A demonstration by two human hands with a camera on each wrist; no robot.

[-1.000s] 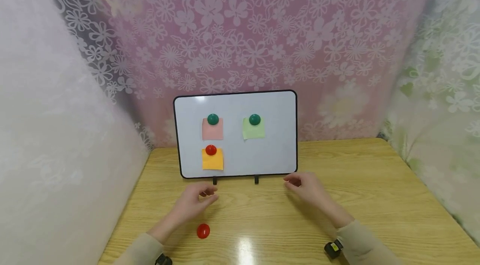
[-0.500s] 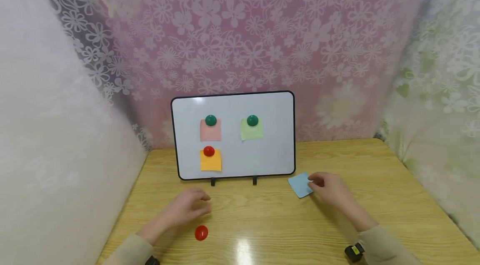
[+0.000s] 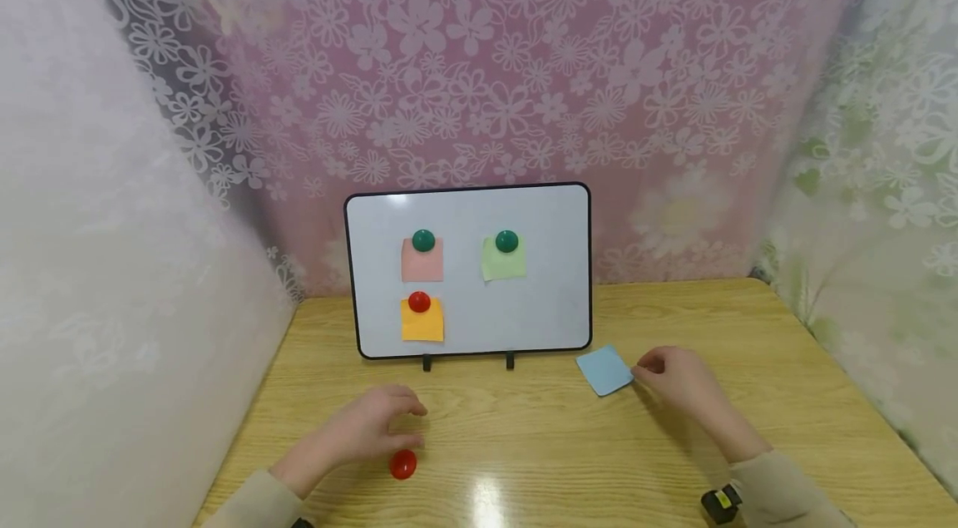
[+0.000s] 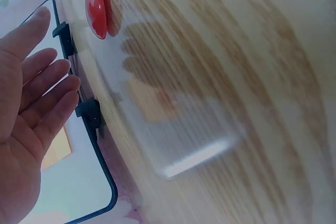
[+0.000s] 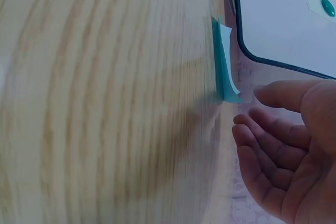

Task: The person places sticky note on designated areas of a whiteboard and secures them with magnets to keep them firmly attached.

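My left hand [image 3: 367, 432] hovers low over the table with its fingers loosely bent, holding nothing. Its thumb tip is close to a loose red round magnet [image 3: 403, 464], whose domed shape shows in the left wrist view [image 4: 95, 10]. A light blue sticky note [image 3: 604, 370] lies on the table by the whiteboard's lower right corner. Right at that note's right corner are the fingertips of my right hand [image 3: 684, 382]. From the right wrist, the thumb and fingers stand apart beside the note's curled edge [image 5: 226, 64].
A black-framed whiteboard [image 3: 554, 278] stands on small black feet [image 3: 511, 360]. On it, green magnets hold a pink note [image 3: 422, 266] and a light green note [image 3: 504, 265]. Under a red magnet [image 3: 419, 302] hangs an orange note [image 3: 422, 327]. Floral curtains surround the glossy wooden table [image 3: 524, 436].
The blue note, unseen at first, now lies on the table. My right hand has moved right, away from the whiteboard. My left hand has come down and back toward the loose red magnet.
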